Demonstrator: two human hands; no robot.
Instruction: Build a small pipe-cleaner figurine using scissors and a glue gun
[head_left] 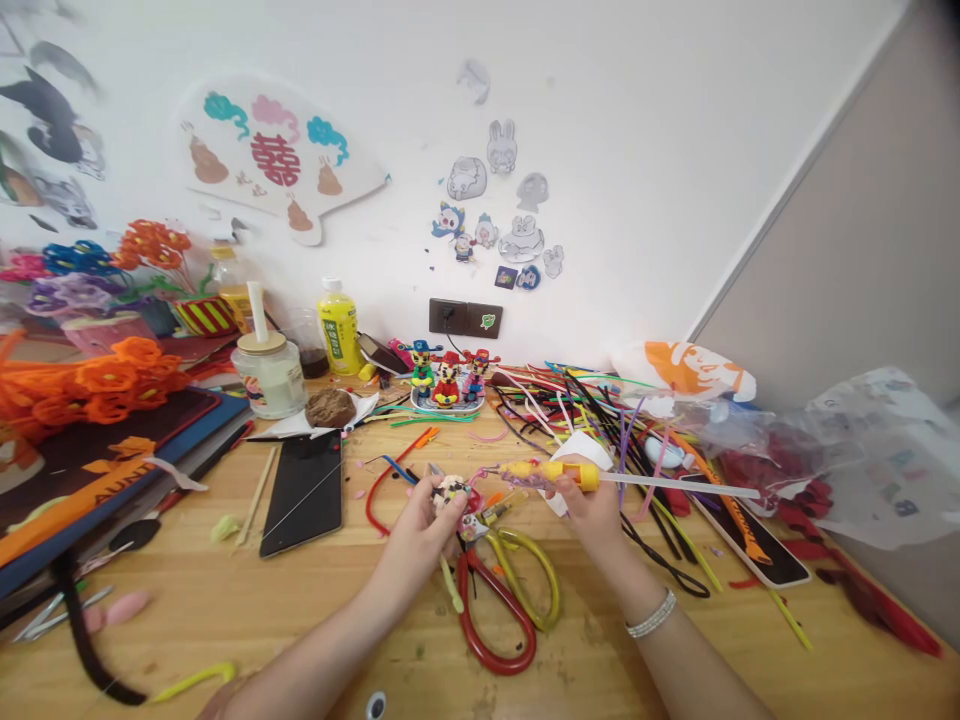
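Note:
My left hand (426, 522) pinches a small cream-and-black craft figure (451, 488) above the middle of the wooden table. My right hand (589, 512) is wrapped round a yellow hot glue gun (551, 474), whose nozzle points left at the figure with a pink bit near its tip. A long white glue stick (679, 485) sticks out of the gun's back end. Below my hands lie scissors with one red handle (496, 625) and one yellow handle (544, 590); their blades are partly hidden under the figure.
Pipe cleaners (600, 410) pile up at the back right, beside plastic bags (750, 430). Three small figures (448, 382) stand at the back. A black phone (304, 495), a candle jar (270, 375) and a yellow bottle (339, 330) are at left. Orange pipe-cleaner flowers (112, 385) lie far left.

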